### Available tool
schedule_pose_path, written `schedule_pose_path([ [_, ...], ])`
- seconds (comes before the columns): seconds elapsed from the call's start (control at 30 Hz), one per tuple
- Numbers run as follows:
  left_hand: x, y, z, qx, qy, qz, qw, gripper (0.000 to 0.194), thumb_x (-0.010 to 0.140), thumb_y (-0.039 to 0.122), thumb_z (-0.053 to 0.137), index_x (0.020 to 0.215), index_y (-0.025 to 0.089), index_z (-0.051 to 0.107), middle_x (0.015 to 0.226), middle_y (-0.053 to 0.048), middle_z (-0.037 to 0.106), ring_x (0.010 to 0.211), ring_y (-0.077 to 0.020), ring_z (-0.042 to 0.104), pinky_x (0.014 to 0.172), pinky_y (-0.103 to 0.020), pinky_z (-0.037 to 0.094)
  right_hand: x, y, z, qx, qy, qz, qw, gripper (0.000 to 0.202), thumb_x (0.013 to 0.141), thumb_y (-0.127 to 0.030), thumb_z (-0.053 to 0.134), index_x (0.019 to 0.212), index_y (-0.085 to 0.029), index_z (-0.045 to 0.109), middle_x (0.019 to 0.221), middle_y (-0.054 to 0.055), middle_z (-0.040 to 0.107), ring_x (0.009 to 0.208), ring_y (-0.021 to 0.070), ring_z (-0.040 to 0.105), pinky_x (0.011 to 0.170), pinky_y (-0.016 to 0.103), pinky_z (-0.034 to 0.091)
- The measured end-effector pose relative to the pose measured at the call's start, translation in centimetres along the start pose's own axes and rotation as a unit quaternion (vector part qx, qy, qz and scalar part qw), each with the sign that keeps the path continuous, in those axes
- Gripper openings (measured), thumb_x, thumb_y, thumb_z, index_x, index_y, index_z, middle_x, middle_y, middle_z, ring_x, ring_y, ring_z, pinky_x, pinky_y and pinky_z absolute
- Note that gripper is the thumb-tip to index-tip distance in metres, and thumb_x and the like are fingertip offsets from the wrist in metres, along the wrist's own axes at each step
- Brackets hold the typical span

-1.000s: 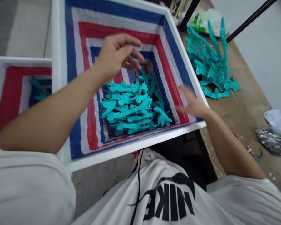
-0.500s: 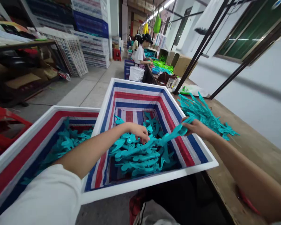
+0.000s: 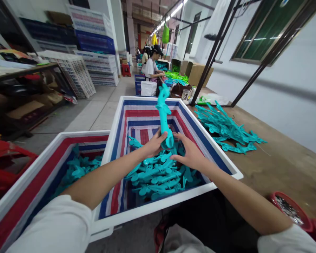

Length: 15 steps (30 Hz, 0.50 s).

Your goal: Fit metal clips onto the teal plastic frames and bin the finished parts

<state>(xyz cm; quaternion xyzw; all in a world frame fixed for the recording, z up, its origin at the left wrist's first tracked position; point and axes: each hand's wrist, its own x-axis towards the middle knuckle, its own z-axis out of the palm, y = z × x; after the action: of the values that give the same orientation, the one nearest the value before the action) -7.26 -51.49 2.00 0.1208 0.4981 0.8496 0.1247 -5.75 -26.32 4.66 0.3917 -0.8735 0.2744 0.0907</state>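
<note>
A long teal plastic part (image 3: pixel 163 114) with a wavy outline stands nearly upright above the crate. My left hand (image 3: pixel 155 143) grips its lower end, the thumb lying across the front. Close to the right of that end is my right hand (image 3: pixel 189 151), fingers curved and apart, holding nothing; whether a fingertip touches the part I cannot tell. Beneath both hands, a heap of similar teal parts (image 3: pixel 158 177) lies in a white-rimmed crate (image 3: pixel 221 185) lined with red, white and blue striped cloth.
To the left, a second striped-lined crate (image 3: pixel 80 133) holds more teal parts. On the table (image 3: pixel 255 172) at right lies a teal pile (image 3: pixel 226 126). Red bowls (image 3: pixel 292 211) with small shiny pieces sit near my right forearm. A co-worker (image 3: pixel 151 66) sits farther back.
My right hand has come left from the crate's right rim to the middle and let go of a teal part. My left hand now grips a part, raised upright.
</note>
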Motion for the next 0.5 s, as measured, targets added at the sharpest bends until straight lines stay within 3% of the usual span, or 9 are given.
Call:
schedule_pose_path([
  [0.07, 0.2, -0.2, 0.2, 0.019, -0.005, 0.022, 1.000, 0.111, 0.077, 0.077, 0.127, 0.160, 0.030, 0.070, 0.125, -0.007, 0.088, 0.106, -0.0313, 0.089, 0.078, -0.035, 0.074, 0.9, 0.6, 0.9, 0.017, 0.060, 0.033, 0.998, 0.099, 0.117, -0.069, 0.098, 0.196, -0.023, 0.061, 0.188, 0.027, 0.070, 0.173, 0.0523, 0.072, 0.139, 0.073, 0.068],
  [0.13, 0.5, 0.0, 0.1, 0.037, -0.003, 0.033, 0.999, 0.107, 0.076, 0.063, 0.128, 0.158, 0.029, 0.068, 0.129, -0.007, 0.087, 0.106, -0.0310, 0.090, 0.080, -0.037, 0.076, 1.3, 1.1, 1.3, 0.035, 0.097, 0.044, 0.994, 0.084, 0.122, -0.071, 0.088, 0.189, -0.024, 0.068, 0.176, 0.024, 0.079, 0.161, 0.0507, 0.080, 0.131, 0.067, 0.074],
  [0.23, 0.9, 0.9, -0.7, 0.067, 0.013, 0.035, 0.997, 0.098, 0.074, 0.050, 0.125, 0.150, 0.025, 0.067, 0.126, -0.008, 0.087, 0.101, -0.0320, 0.092, 0.083, -0.041, 0.078, 1.0, 1.8, 1.5, 0.073, 0.153, 0.115, 0.979, 0.072, 0.135, -0.076, 0.054, 0.168, -0.021, 0.085, 0.125, 0.017, 0.093, 0.112, 0.0437, 0.093, 0.103, 0.057, 0.081],
  [0.3, 1.0, 1.0, -1.2, 0.056, 0.008, 0.018, 0.998, 0.096, 0.077, 0.056, 0.123, 0.147, 0.025, 0.065, 0.124, -0.009, 0.088, 0.104, -0.0354, 0.093, 0.086, -0.045, 0.079, 0.4, 2.3, 1.8, 0.069, 0.159, 0.143, 0.974, 0.069, 0.138, -0.067, 0.046, 0.168, -0.020, 0.087, 0.111, 0.013, 0.092, 0.092, 0.0377, 0.089, 0.093, 0.051, 0.080],
  [0.4, 0.7, 0.1, -1.1, 0.019, 0.003, -0.001, 1.000, 0.103, 0.077, 0.070, 0.127, 0.144, 0.028, 0.061, 0.128, -0.007, 0.086, 0.118, -0.0366, 0.093, 0.096, -0.051, 0.082, -0.5, 3.1, 2.7, -0.002, 0.129, 0.088, 0.988, 0.059, 0.135, -0.049, 0.056, 0.180, -0.022, 0.082, 0.140, 0.018, 0.094, 0.116, 0.0399, 0.092, 0.107, 0.052, 0.079],
  [0.5, 0.4, -1.3, -0.3, 0.010, 0.039, 0.014, 0.999, 0.107, 0.069, 0.060, 0.135, 0.139, 0.029, 0.060, 0.134, -0.004, 0.084, 0.119, -0.0295, 0.089, 0.095, -0.042, 0.080, -1.3, 3.3, 3.9, -0.100, 0.121, 0.030, 0.987, 0.057, 0.133, -0.039, 0.058, 0.183, -0.023, 0.082, 0.168, 0.023, 0.084, 0.145, 0.0463, 0.086, 0.122, 0.064, 0.077],
])
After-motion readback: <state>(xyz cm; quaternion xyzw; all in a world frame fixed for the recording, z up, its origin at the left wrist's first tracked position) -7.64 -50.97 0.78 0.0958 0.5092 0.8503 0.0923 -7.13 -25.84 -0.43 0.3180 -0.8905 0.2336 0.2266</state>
